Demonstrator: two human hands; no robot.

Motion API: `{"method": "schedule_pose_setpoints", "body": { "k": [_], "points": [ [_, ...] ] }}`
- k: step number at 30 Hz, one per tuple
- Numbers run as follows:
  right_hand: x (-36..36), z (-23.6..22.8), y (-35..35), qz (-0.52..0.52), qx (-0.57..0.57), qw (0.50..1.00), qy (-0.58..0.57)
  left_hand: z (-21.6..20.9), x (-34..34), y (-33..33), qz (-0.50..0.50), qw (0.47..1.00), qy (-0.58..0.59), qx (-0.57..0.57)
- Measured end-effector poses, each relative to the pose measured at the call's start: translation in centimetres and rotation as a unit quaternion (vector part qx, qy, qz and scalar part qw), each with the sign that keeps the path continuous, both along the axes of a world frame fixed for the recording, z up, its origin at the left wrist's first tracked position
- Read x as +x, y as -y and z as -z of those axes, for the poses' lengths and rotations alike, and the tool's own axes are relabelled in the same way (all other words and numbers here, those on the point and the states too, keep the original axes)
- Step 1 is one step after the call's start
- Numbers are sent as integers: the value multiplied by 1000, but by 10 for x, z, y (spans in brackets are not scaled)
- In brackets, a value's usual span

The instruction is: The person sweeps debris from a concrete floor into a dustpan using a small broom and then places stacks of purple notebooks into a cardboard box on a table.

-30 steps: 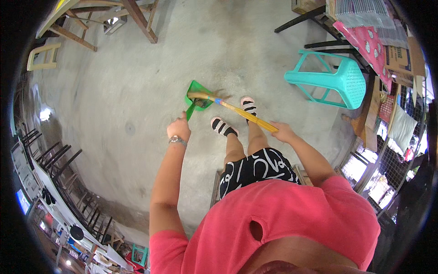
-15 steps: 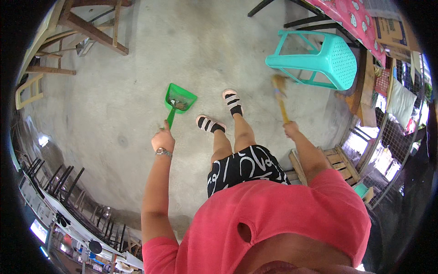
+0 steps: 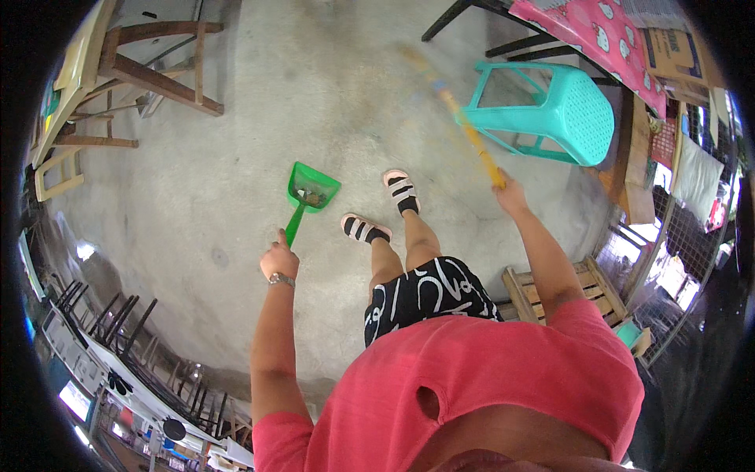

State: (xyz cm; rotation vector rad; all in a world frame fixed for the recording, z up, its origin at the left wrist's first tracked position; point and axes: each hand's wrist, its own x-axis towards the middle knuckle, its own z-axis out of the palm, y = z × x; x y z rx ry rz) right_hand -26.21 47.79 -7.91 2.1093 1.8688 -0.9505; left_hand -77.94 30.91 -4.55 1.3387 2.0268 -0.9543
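Observation:
My left hand (image 3: 279, 261), with a watch at the wrist, is closed around the handle of a green dustpan (image 3: 314, 178). Grey and brown bits of dirt lie in the pan, which is low over or on the floor, left of my feet. My right hand (image 3: 510, 195) grips the end of a yellow-handled broom (image 3: 480, 151). The broom slants forward and left, beside the turquoise stool (image 3: 543, 110). Motion blurs its far end, so whether the bristles touch the floor cannot be seen.
Grey concrete floor (image 3: 181, 189) surrounds my sandalled feet (image 3: 381, 208). A wooden table frame (image 3: 161, 75) is at the far left, a pink-covered table (image 3: 594, 35) at the far right. Close on my right lies a slatted wooden crate (image 3: 594, 287), near a wire-mesh wall (image 3: 712, 181).
The broom has swung forward and to the left, past the stool's legs. My left hand still holds the dustpan beside my feet. The whole view has shifted slightly.

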Motion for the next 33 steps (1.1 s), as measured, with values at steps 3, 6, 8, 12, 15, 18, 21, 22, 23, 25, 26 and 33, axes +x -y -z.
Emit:
{"method": "schedule_pose_setpoints", "body": {
  "k": [3,6,8,12,15,18,21,22,23,25,26,33],
  "points": [
    [4,77,-72,183,-61,981,-26,0,6,-10,-8,1000,0,5],
    [-64,115,-98,201,-106,971,-74,2,2,-5,-29,999,-13,10],
    [-95,137,-82,32,-21,999,-34,4,2,-9,-31,999,-12,20],
    [-141,96,-38,-120,-100,988,12,4,-3,5,-60,998,-24,9],
    [-128,29,-55,-284,-146,944,-83,3,1,1,-83,996,-14,22],
    [-83,-5,-81,-285,-155,941,-96,-2,3,4,-116,993,-10,28],
    [-40,-2,-88,-199,-24,977,-72,-4,6,-1,-138,990,-22,28],
    [-33,3,-90,-140,-11,990,-25,-3,7,-1,-134,990,-16,37],
    [-34,15,-97,-150,-12,988,-31,-3,7,0,-131,990,-11,46],
    [-37,58,-105,26,-44,998,44,-1,11,-4,-138,989,-3,51],
    [-48,76,-103,21,-45,998,40,-2,10,-4,-139,989,5,53],
    [-149,97,36,-225,-48,971,-68,9,21,-18,-130,985,1,116]
  ]
}}
